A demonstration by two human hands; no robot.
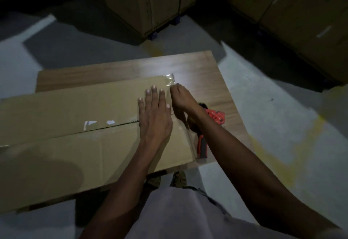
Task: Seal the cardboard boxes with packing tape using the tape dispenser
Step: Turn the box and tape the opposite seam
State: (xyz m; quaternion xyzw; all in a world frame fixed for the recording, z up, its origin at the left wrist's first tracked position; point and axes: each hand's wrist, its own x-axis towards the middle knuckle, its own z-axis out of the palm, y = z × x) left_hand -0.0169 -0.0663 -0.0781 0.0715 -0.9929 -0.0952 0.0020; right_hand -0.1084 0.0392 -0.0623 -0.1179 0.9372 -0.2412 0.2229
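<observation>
Your left hand [153, 114] lies flat, fingers straight and spread, pressing the top of the long, flat brown cardboard box [66, 144] right over its centre seam. Your right hand [181, 97] sits just beside it, toward the box's right end, fingers curled and drawn together at the tips on the strip of clear packing tape [170, 81]. That grip looks like a pinch or a firm rub on the film, but the dim light hides whether it has the tape lifted or only pressed down.

The box rests on the pale wooden worktop [197, 69], directly under both hands. The red tape dispenser with a black-and-orange handle [211, 124] lies on the worktop just beyond your right wrist, partly hidden by the forearm, with no hand on it.

Expect the tape to be thin, limp and very sticky: it wrinkles easily, and the far end past your right fingertips already looks crinkled where it turns over the box edge. Handle it by smoothing with flat fingers, from the seam outward, rather than pulling it up. The cardboard is probably light and fairly stiff, yet the flaps will give beside the seam, so keep the left palm spreading the load. When you take up the dispenser, grip its handle, which points toward you, and keep clear of the cutting end.
</observation>
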